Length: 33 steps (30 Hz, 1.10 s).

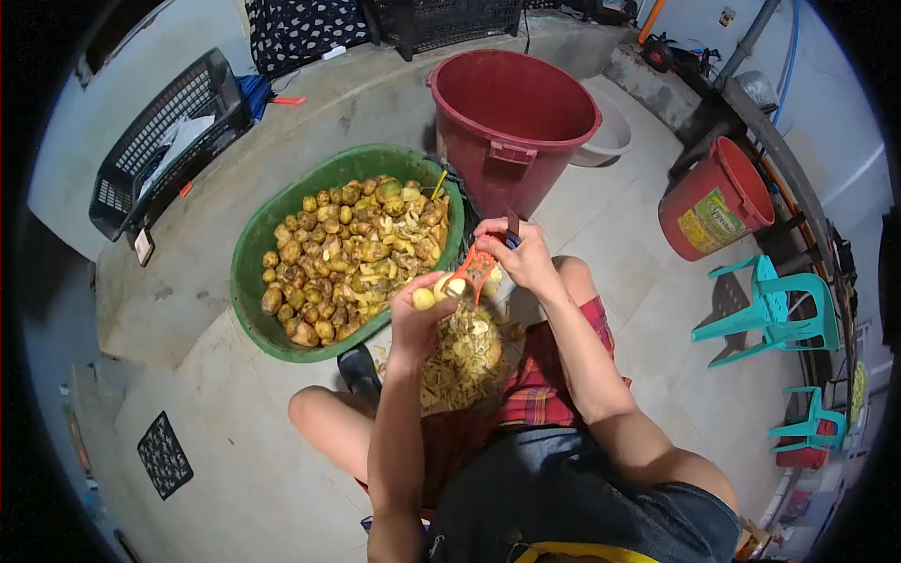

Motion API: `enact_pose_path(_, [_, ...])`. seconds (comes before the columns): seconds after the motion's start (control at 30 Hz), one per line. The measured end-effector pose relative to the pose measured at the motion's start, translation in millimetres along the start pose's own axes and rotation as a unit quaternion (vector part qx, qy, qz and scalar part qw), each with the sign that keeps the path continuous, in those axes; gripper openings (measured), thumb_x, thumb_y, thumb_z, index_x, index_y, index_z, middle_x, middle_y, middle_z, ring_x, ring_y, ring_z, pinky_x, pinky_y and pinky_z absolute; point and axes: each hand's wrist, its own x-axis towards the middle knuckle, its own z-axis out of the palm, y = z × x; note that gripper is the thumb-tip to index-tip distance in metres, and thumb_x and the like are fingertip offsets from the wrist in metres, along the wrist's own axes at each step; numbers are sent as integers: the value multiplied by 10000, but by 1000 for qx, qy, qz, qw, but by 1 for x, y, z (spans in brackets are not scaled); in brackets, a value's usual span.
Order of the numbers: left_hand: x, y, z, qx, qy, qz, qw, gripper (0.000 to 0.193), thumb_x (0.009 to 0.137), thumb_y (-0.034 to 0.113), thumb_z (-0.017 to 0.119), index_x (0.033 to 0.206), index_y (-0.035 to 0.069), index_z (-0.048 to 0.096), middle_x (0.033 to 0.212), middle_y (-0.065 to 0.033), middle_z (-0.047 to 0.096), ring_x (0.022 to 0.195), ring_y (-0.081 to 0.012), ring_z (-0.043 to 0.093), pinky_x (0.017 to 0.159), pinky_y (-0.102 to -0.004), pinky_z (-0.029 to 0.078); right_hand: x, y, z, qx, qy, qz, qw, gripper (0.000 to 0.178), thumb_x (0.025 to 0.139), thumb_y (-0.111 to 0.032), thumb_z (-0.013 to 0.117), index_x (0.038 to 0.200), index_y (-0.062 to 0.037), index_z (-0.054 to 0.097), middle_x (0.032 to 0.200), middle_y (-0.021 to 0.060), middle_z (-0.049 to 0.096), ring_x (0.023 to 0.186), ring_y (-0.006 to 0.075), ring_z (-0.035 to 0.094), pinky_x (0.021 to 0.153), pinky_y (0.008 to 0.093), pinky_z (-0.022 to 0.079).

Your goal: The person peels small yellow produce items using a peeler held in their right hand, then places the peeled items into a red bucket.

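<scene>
My left hand is closed around a pale, mostly peeled potato; a second pale rounded part shows by the fingers, and I cannot tell if it is the same potato. My right hand grips an orange peeler, whose head is at the potato. Below both hands, between my legs, lies a heap of peelings. To the left stands a green tub full of brown unpeeled potatoes, with loose peels and pale pieces on its right side.
Beyond my hands stands a tall dark red bin, with a pale basin behind it. A red bucket and teal plastic chairs are on the right. Black crates rest on the concrete ledge. A black mat lies at lower left.
</scene>
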Motion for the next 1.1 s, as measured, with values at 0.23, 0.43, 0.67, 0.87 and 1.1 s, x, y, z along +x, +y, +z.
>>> enact_pose_path(0.23, [-3,4,-1,-145,-47,-7,988,641,738,133,810,1258,-74,497,1113,-82,625,946,-149,637,802,-255,552,7,9,-2,-4,19,46,999,161,852,-129,710,931,6,673,759,24,664,719,77,584,669,250,469])
enact_pose_path(0.43, [-4,-3,12,-111,-55,-4,992,694,717,165,832,1265,-76,482,1156,-99,603,989,-169,629,884,-269,536,11,35,-23,-39,46,24,998,149,855,-123,704,935,0,678,794,10,671,726,74,592,668,253,479])
enact_pose_path(0.67, [2,-9,3,-36,-51,33,998,757,735,268,838,1296,-63,451,1163,-100,582,1037,-194,607,951,-302,503,6,7,-5,-85,30,-24,996,147,860,-127,701,925,1,670,794,-18,647,729,62,568,685,245,470])
enact_pose_path(0.87, [5,-10,8,-121,-60,71,988,592,843,166,721,1301,-82,441,1212,-115,570,1107,-208,570,970,-337,449,-1,10,8,20,71,36,997,133,847,-119,703,899,-1,674,782,4,667,752,66,591,696,251,475])
enact_pose_path(1.1, [0,-19,-1,-189,-51,49,979,518,892,186,683,1287,-70,466,1200,-99,560,1143,-171,521,993,-312,408,-1,29,1,12,107,44,993,123,843,-83,694,904,22,676,837,12,678,776,84,612,731,262,499])
